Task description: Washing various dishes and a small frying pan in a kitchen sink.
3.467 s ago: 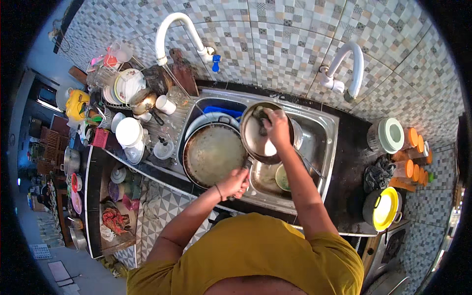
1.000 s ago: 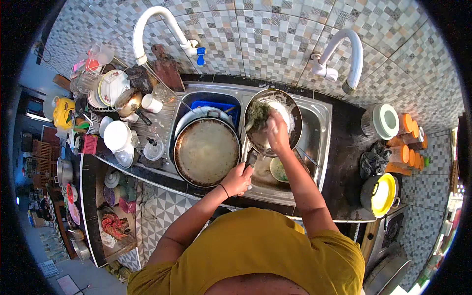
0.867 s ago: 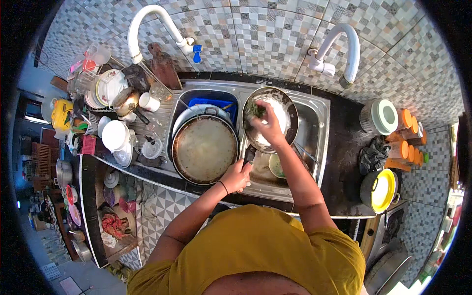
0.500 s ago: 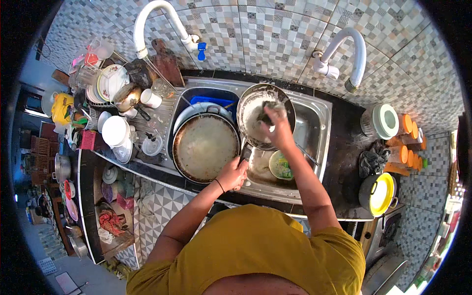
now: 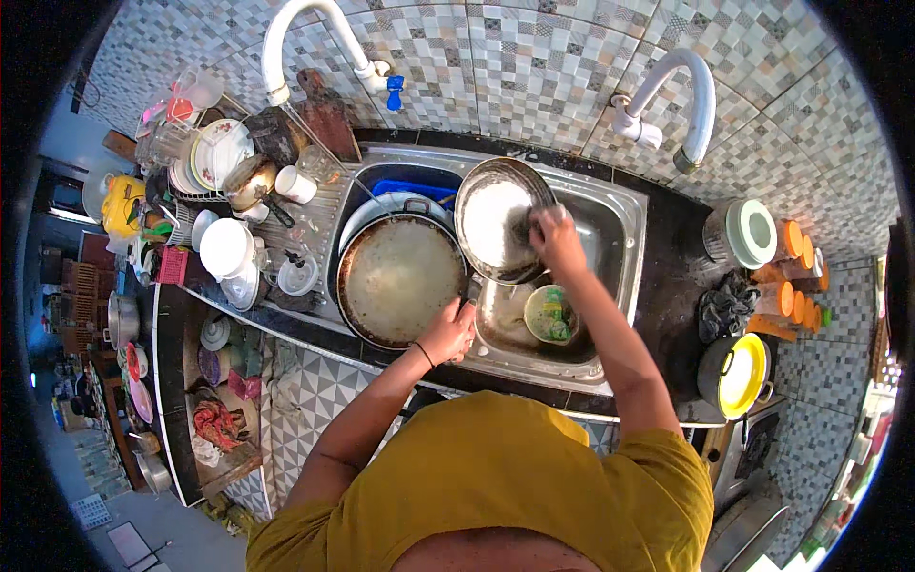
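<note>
My left hand (image 5: 448, 332) is closed around the handle of a frying pan (image 5: 498, 217), which is held tilted over the right basin. Whitish suds cover the pan's inside. In my right hand (image 5: 559, 240) is a dark scouring pad (image 5: 522, 227), pressed against the right side of the pan's inner wall; the fingers partly hide it. To the left of the frying pan, a large dark-rimmed pan (image 5: 400, 281) with cloudy liquid rests over the left basin. Below my right wrist, a small bowl (image 5: 545, 313) with something green in it sits in the right basin.
Water runs from the white left tap (image 5: 276, 95) into the left basin. A second white tap (image 5: 701, 133) arches over the right side. Stacked plates (image 5: 221, 153) and cups crowd the left drainboard. A pot with a yellow inside (image 5: 742, 377) and orange-lidded jars (image 5: 783, 297) stand right.
My right hand has moved right and slightly down across the pan with the scouring pad. The frying pan has tilted and shifted a little left. My left hand keeps its hold.
</note>
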Demonstrator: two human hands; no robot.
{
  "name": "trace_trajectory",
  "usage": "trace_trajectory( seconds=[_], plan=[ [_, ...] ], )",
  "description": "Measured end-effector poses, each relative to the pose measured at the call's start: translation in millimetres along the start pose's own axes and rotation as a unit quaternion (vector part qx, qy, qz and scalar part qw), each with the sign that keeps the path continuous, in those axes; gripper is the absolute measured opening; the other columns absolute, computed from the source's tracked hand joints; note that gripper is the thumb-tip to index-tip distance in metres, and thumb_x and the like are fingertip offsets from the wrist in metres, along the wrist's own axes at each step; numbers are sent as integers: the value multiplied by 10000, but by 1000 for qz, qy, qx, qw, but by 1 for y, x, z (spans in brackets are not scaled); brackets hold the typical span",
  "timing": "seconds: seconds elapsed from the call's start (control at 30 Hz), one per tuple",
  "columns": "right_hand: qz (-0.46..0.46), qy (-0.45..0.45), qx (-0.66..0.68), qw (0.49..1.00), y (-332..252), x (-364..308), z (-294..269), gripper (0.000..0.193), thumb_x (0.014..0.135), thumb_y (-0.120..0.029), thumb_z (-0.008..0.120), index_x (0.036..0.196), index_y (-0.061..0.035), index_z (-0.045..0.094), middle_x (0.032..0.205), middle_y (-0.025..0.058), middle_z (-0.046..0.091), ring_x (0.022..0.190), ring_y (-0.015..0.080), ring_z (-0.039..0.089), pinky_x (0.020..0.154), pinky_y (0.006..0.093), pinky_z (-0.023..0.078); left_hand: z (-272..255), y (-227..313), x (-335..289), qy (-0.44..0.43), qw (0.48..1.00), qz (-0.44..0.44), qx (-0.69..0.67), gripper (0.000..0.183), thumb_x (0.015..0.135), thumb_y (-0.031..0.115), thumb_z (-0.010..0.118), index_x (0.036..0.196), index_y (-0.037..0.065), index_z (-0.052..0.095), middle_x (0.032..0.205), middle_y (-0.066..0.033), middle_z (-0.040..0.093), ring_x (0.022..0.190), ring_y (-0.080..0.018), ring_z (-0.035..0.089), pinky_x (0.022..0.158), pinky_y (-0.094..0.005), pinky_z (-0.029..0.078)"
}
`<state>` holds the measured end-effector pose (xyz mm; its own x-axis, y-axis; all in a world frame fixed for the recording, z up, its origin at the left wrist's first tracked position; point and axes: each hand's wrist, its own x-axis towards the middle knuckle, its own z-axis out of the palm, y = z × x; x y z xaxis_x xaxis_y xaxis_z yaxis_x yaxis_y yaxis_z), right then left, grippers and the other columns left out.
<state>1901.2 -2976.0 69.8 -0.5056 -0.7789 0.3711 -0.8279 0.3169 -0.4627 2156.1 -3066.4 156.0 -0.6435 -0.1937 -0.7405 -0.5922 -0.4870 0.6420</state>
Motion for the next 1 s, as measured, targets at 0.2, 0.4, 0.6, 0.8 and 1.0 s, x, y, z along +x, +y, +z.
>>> trace_trajectory(
  seconds=[0.2, 0.4, 0.6, 0.8, 1.0],
  plan=[
    [133, 24, 310, 941, -107, -6, -1, 260, 745, -66, 673, 990, -19, 599, 870, 173, 586, 800, 297, 599, 719, 351, 483, 11, -15, 10, 38, 997, 9, 71, 216, 961, 318, 412, 884, 128, 343, 586, -18, 393, 371, -95, 331, 314, -278, 262],
    [77, 88, 316, 942, -98, 33, 4, 257, 763, -33, 656, 1013, -26, 599, 832, 103, 597, 746, 192, 576, 694, 294, 467, 14, -16, 14, 33, 996, 18, 82, 230, 963, 323, 399, 866, 121, 348, 578, -9, 372, 375, -95, 310, 322, -279, 261],
    [50, 39, 140, 988, -35, -22, -9, 306, 761, 7, 599, 1057, -34, 532, 1007, 185, 530, 958, 375, 532, 836, 424, 445, -2, -2, -9, -29, 999, -35, 8, 266, 972, 347, 368, 836, 119, 344, 558, 9, 346, 374, -79, 298, 328, -270, 241],
    [2, 102, 250, 963, -73, 17, -1, 353, 740, 46, 535, 1085, -27, 513, 1033, 191, 546, 970, 359, 533, 837, 399, 439, 12, -23, 9, -37, 997, -18, 70, 230, 970, 316, 408, 861, 120, 359, 558, 8, 353, 365, -83, 288, 329, -265, 234],
    [39, -9, 202, 979, -30, -39, -16, 383, 690, 55, 586, 1061, -25, 544, 1010, 174, 576, 927, 353, 572, 795, 409, 471, 2, -7, -5, -19, 998, -63, -2, 265, 965, 347, 394, 833, 122, 350, 563, 6, 360, 354, -90, 304, 315, -270, 228]
  ],
)
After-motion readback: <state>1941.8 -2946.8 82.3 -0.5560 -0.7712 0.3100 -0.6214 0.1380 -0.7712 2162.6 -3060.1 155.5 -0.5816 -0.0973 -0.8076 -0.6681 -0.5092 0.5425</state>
